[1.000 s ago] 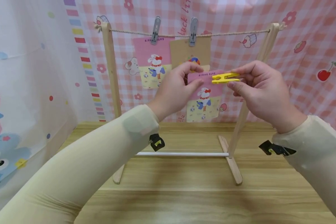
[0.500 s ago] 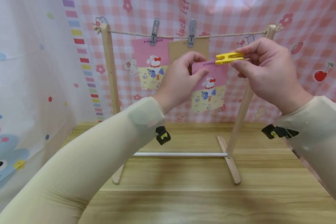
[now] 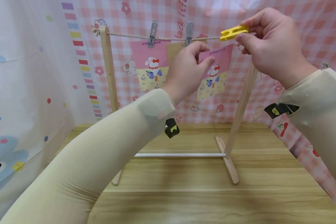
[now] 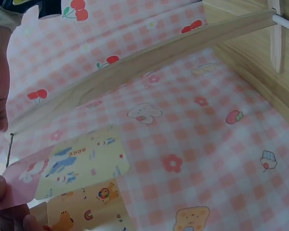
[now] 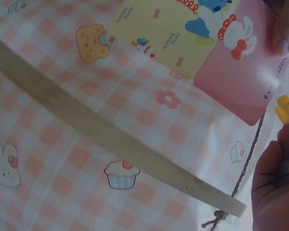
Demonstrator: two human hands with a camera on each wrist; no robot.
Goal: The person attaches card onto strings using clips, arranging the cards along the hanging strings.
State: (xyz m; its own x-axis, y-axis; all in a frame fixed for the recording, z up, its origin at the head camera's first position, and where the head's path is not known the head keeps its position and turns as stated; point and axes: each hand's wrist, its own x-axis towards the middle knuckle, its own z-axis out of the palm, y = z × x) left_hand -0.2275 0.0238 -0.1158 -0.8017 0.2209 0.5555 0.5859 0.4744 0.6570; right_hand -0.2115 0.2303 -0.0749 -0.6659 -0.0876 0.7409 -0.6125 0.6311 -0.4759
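Note:
My left hand (image 3: 189,67) pinches the upper left edge of a pink and yellow rabbit card (image 3: 215,70), which tilts just below the rope (image 3: 131,36). Between the thumb and fingers of my right hand (image 3: 277,46) is a yellow clothespin (image 3: 234,32), its nose level with the rope above the card's top edge. Whether the clothespin touches the rope I cannot tell. A matching card (image 3: 149,57) hangs under one grey clothespin (image 3: 152,34). Beside it, a second grey clothespin (image 3: 189,32) holds a brown card (image 3: 173,49), mostly hidden behind my left hand.
A wooden post (image 3: 109,71) carries the rope at the left; another post (image 3: 240,109) stands at the right, its top hidden by my right hand. A white rod (image 3: 182,155) joins them low down, over the wooden table (image 3: 168,199). Checked cloth (image 3: 319,31) covers the back.
Both hands have risen, the left also shifting right. The card has come up near the rope and tilted, and the yellow clothespin has climbed from the card's front to rope height.

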